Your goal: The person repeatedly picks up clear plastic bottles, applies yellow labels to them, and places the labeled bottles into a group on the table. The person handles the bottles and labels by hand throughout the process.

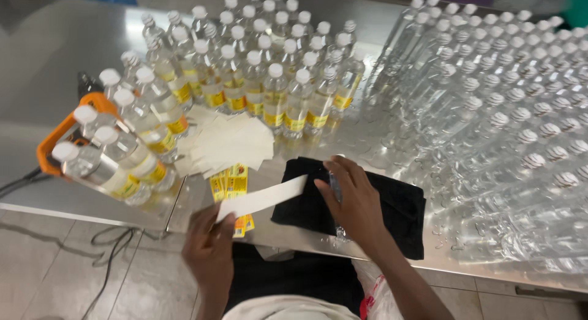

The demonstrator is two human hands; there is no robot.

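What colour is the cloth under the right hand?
Black; the cloth under the right hand shows best in the head view.

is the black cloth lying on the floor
No, the black cloth is spread on the steel table, under the right hand.

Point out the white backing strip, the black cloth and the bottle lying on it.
White backing strip (263, 199), head view, middle of the strip held by the left hand (209, 246).
Black cloth (401, 213), head view, bare right part.
Clear bottle (340, 233), head view, cap end below the right hand (352, 203).
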